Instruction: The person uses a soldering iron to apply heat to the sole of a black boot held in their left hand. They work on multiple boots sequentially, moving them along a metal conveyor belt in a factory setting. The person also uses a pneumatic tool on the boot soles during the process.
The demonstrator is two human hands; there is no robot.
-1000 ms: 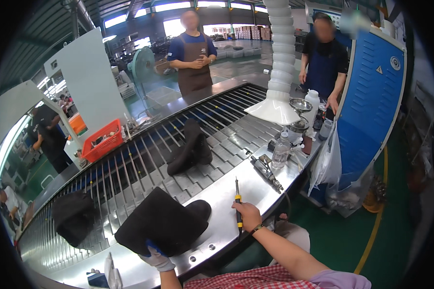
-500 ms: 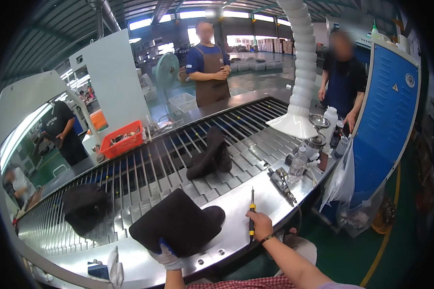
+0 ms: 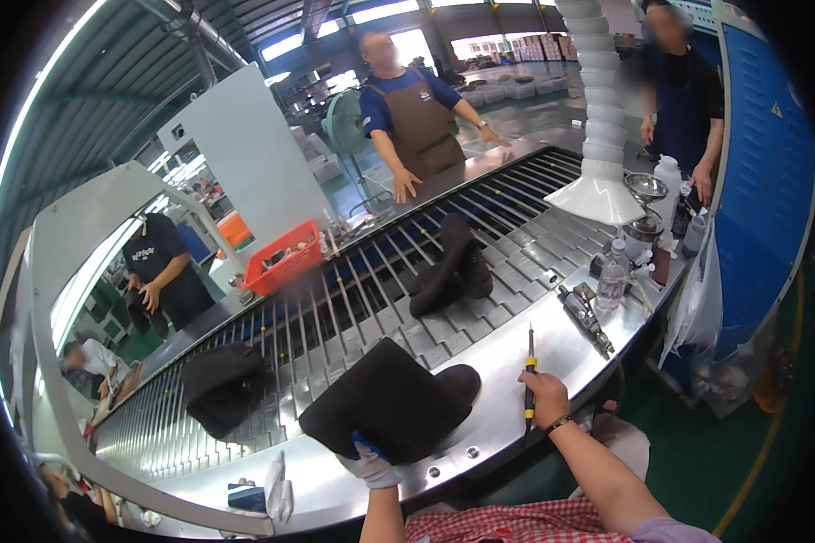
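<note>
Black boot (image 3: 385, 398) gripped by left fingers (image 3: 363, 444), soldering iron (image 3: 531, 364) by right fingers (image 3: 528, 379), red basket (image 3: 287, 274) of small items (image 3: 286, 256)

**One gloved, one bare, both set to grip**

From here I see the left forearm (image 3: 385, 518) reaching almost straight ahead, bare up to the wrist, where a white-and-blue glove (image 3: 378, 474) covers the left hand (image 3: 368, 462). Its fingers seem curled, though most are hidden from me. Well apart, the bare right hand (image 3: 545, 399) is folded in a compact grip. Behind it the right forearm (image 3: 602, 472) slants inward, a dark bracelet (image 3: 560, 423) circling the wrist, a lilac sleeve (image 3: 668, 530) higher up.
</note>
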